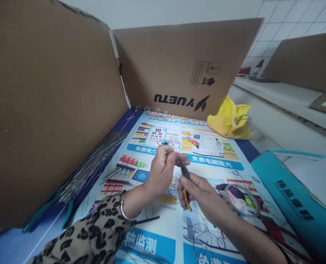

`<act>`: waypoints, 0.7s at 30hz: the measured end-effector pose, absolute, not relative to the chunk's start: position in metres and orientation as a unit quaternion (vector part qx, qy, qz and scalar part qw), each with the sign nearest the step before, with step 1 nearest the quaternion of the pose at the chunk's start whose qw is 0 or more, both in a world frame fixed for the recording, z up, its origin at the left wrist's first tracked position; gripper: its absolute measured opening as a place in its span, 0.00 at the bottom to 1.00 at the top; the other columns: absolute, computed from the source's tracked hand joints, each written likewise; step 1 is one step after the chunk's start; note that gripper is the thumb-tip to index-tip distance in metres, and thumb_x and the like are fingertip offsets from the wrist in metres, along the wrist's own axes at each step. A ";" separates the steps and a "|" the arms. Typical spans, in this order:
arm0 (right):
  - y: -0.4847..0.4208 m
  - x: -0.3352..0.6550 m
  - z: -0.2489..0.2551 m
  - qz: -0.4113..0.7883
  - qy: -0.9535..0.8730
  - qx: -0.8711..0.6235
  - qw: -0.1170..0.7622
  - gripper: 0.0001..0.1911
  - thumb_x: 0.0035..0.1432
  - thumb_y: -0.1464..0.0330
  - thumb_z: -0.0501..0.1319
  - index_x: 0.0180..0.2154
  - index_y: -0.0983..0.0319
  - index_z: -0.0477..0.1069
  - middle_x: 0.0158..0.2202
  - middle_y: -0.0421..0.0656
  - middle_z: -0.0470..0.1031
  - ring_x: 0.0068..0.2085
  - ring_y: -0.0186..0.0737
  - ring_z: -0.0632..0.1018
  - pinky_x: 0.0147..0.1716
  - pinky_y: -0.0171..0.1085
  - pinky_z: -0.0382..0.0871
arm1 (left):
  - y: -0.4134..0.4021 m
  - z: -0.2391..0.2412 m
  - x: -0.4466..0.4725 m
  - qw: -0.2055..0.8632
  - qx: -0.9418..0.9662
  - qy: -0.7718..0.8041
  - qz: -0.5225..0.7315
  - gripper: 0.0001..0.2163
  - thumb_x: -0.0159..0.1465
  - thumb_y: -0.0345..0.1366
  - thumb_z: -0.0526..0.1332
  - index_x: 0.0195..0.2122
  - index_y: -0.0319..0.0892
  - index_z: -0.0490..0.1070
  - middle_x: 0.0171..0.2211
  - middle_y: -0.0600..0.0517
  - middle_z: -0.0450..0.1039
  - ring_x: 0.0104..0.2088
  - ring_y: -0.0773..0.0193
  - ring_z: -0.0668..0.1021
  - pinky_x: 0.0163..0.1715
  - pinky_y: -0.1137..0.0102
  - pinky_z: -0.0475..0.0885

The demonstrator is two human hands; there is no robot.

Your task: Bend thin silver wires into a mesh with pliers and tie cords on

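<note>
My right hand (193,189) is wrapped round a pair of pliers (184,168) with dark jaws and a yellow handle, the jaws pointing up towards my left hand. My left hand (163,167) is closed in a pinch just above and left of the jaws. What sits between its fingertips is too thin to make out. Below both hands lies a printed poster (165,220) with pictures and text. Thin bent wires (204,234) are scattered over it. A bundle of straight thin wires (94,161) rests to the left.
Teal-handled pliers (51,211) lie by the left cardboard panel (50,102). Another cardboard panel (163,69) stands at the back. On the right are a yellow bag (225,117), a teal box (292,198), a roll of tape (258,205) and a red-handled tool (282,234).
</note>
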State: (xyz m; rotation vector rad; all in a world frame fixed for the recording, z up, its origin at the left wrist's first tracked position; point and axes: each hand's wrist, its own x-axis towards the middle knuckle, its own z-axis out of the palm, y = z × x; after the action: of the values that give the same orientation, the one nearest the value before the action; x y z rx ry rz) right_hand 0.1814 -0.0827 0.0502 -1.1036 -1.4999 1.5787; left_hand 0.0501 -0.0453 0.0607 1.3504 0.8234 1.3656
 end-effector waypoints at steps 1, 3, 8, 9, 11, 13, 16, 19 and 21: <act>-0.082 0.182 0.050 0.604 -0.579 -0.426 0.344 0.17 0.61 0.57 0.49 0.27 0.62 0.61 0.20 0.37 0.68 0.20 0.30 0.68 0.23 0.33 0.59 | -0.045 0.061 0.050 0.501 0.561 0.342 0.564 0.06 0.66 0.38 0.49 0.35 0.42 0.53 0.34 0.49 0.76 0.32 0.64 0.79 0.34 0.67 0.74; -0.082 0.182 0.049 0.601 -0.581 -0.428 0.344 0.17 0.61 0.57 0.49 0.27 0.62 0.61 0.20 0.37 0.67 0.20 0.30 0.68 0.23 0.33 0.59 | -0.045 0.061 0.050 0.495 0.566 0.344 0.562 0.06 0.66 0.38 0.49 0.35 0.42 0.53 0.34 0.49 0.76 0.32 0.64 0.79 0.34 0.66 0.74; -0.081 0.181 0.047 0.602 -0.571 -0.436 0.349 0.17 0.60 0.56 0.49 0.27 0.62 0.61 0.20 0.37 0.66 0.20 0.30 0.68 0.21 0.33 0.59 | -0.045 0.059 0.050 0.467 0.574 0.365 0.565 0.06 0.65 0.38 0.49 0.35 0.42 0.54 0.35 0.49 0.76 0.33 0.64 0.79 0.34 0.67 0.74; -0.081 0.181 0.047 0.601 -0.571 -0.437 0.350 0.17 0.60 0.56 0.49 0.27 0.62 0.61 0.20 0.37 0.66 0.20 0.30 0.68 0.21 0.33 0.60 | -0.045 0.059 0.050 0.459 0.576 0.369 0.566 0.06 0.65 0.38 0.49 0.35 0.42 0.54 0.35 0.49 0.76 0.33 0.64 0.79 0.35 0.67 0.74; -0.081 0.182 0.046 0.598 -0.572 -0.440 0.348 0.18 0.60 0.55 0.49 0.27 0.62 0.61 0.20 0.37 0.66 0.20 0.30 0.68 0.21 0.33 0.60 | -0.046 0.058 0.051 0.445 0.580 0.374 0.570 0.06 0.65 0.38 0.50 0.35 0.42 0.54 0.35 0.49 0.76 0.33 0.64 0.79 0.35 0.68 0.73; -0.082 0.181 0.047 0.596 -0.571 -0.445 0.349 0.18 0.59 0.54 0.49 0.27 0.62 0.60 0.21 0.37 0.66 0.21 0.30 0.68 0.21 0.32 0.60 | -0.046 0.058 0.051 0.437 0.580 0.378 0.574 0.06 0.65 0.38 0.50 0.35 0.43 0.54 0.35 0.50 0.76 0.34 0.64 0.79 0.35 0.68 0.73; -0.082 0.180 0.049 0.588 -0.574 -0.454 0.346 0.19 0.59 0.54 0.49 0.27 0.62 0.59 0.21 0.37 0.66 0.21 0.30 0.68 0.21 0.32 0.60 | -0.048 0.059 0.051 0.433 0.579 0.381 0.576 0.05 0.65 0.38 0.50 0.35 0.43 0.55 0.35 0.49 0.76 0.34 0.64 0.79 0.35 0.68 0.73; -0.082 0.178 0.053 0.568 -0.583 -0.472 0.340 0.18 0.59 0.55 0.49 0.26 0.61 0.59 0.19 0.36 0.65 0.21 0.30 0.67 0.22 0.32 0.61 | -0.049 0.060 0.051 0.427 0.581 0.387 0.575 0.05 0.65 0.38 0.50 0.35 0.42 0.55 0.35 0.50 0.75 0.34 0.64 0.79 0.34 0.68 0.73; -0.082 0.177 0.054 0.552 -0.589 -0.484 0.337 0.18 0.59 0.55 0.49 0.25 0.61 0.58 0.18 0.35 0.64 0.20 0.30 0.66 0.22 0.33 0.60 | -0.049 0.061 0.051 0.425 0.579 0.390 0.576 0.06 0.64 0.38 0.51 0.35 0.42 0.56 0.34 0.50 0.75 0.34 0.64 0.79 0.34 0.68 0.73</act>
State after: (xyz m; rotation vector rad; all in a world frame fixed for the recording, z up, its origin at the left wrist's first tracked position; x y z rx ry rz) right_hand 0.1773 -0.0821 0.0536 -1.2617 -1.5347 1.4397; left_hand 0.0508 -0.0492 0.0606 1.4477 0.9764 1.4401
